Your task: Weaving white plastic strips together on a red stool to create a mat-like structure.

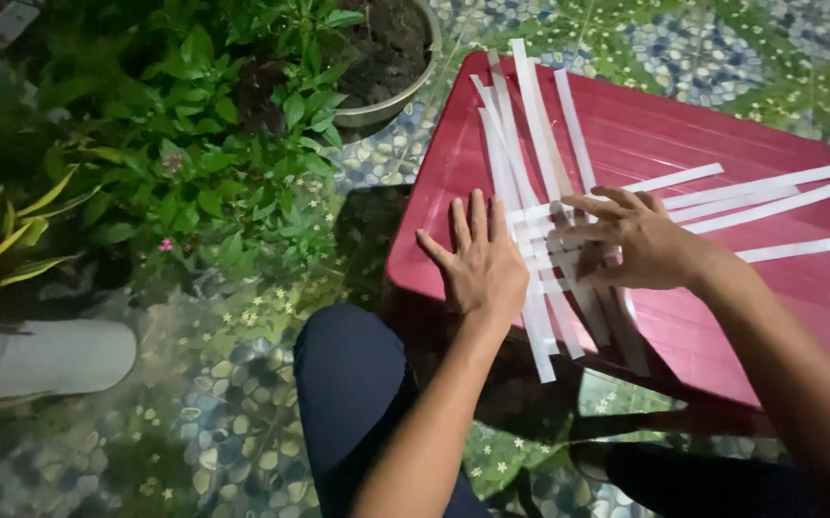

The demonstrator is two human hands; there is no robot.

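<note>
Several long white paper strips (540, 125) lie crossed in a loose weave on a red plastic stool top (684, 125). My left hand (480, 259) rests flat, fingers spread, on the stool's near left part, its fingertips touching the lengthwise strips. My right hand (634, 240) lies over the crossing point, fingers bent and pressing on the sideways strips (780, 192), which run off to the right. Whether it pinches one strip is hidden by the fingers.
Green leafy plants (194, 144) with small pink flowers fill the left. A round pot of soil (391, 58) stands behind the stool. The floor (233, 403) has a pebble-and-flower pattern. My knee in dark trousers (348, 384) is below. A white object (50, 357) lies at left.
</note>
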